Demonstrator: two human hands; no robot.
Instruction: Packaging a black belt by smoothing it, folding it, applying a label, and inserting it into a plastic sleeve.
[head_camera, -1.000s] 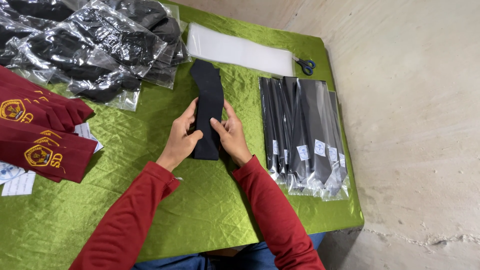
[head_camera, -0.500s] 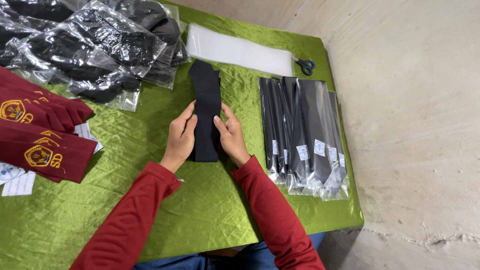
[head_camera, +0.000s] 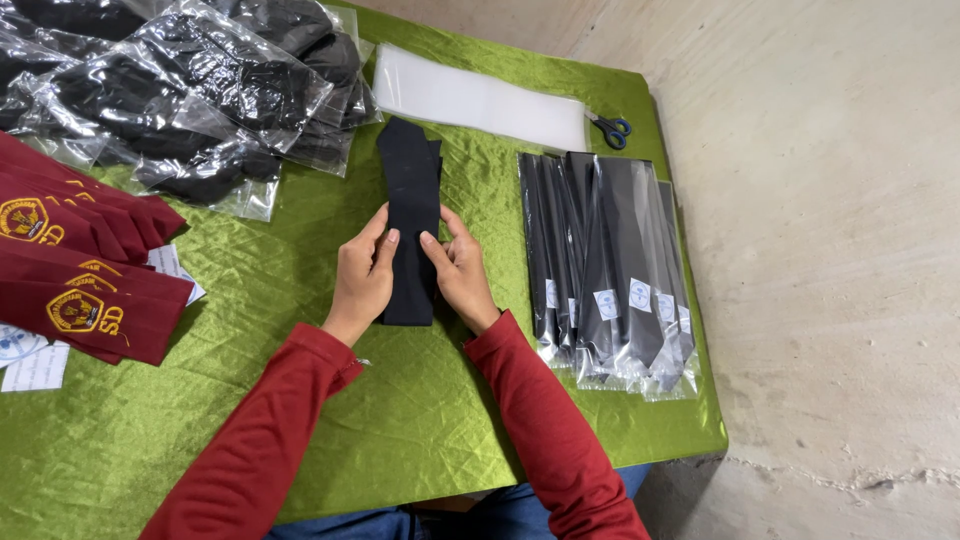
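Observation:
A long, narrow piece of folded black cloth (head_camera: 410, 190) lies lengthwise on the green tablecloth (head_camera: 300, 230) in the head view. My left hand (head_camera: 362, 278) presses on its left edge near the lower end, fingers flat. My right hand (head_camera: 462, 270) rests on its right edge opposite, thumb and fingers on the cloth. Both hands wear red sleeves. The cloth's lower end sticks out just below my hands.
Several black pieces in clear sleeves (head_camera: 605, 260) lie stacked at the right. A pile of clear bags with dark items (head_camera: 190, 80) sits at the top left. Dark red pieces with yellow emblems (head_camera: 80, 270) lie at the left. Empty clear sleeves (head_camera: 480, 100) and blue-handled scissors (head_camera: 610, 128) are at the back.
My hands have shifted slightly along the black cloth and straightened it; it now lies flatter and more upright in the view.

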